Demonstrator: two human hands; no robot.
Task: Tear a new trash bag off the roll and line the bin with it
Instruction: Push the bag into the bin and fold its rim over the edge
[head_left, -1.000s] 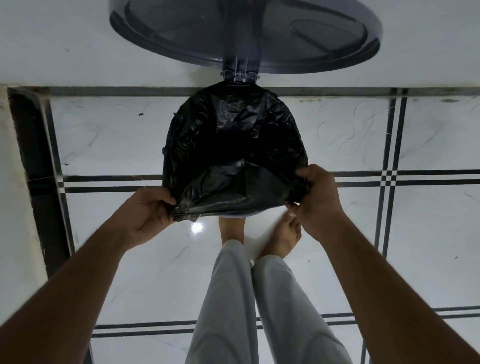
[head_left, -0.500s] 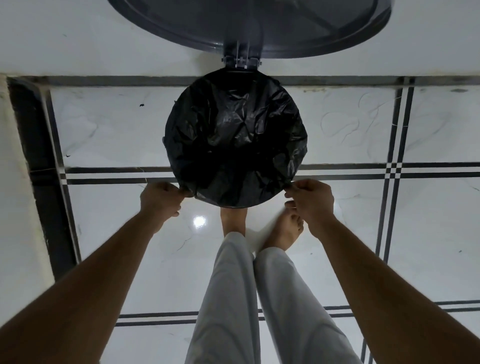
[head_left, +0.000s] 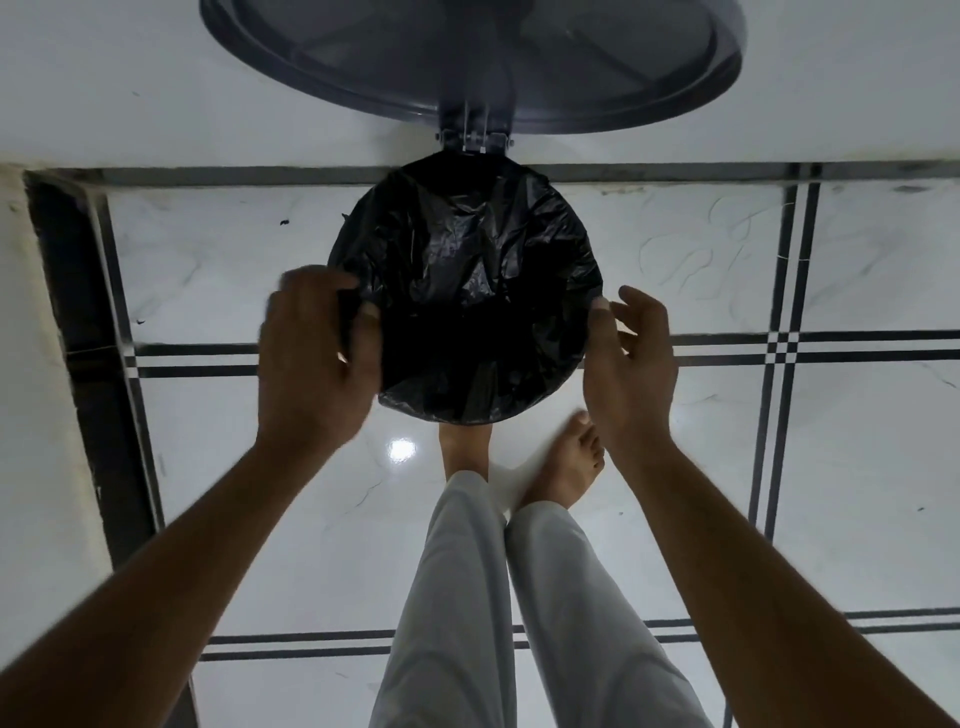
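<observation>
Black trash bag sits in the round bin, its edge folded over the rim all the way around, seen from straight above. Bin lid stands open behind it on its hinge. Left hand, motion-blurred, curls its fingers and thumb over the bag's left edge, gripping the plastic. Right hand is spread and relaxed just beside the right edge, thumb tip touching the bag. Bare feet and pale trousers below, on white tile floor.
</observation>
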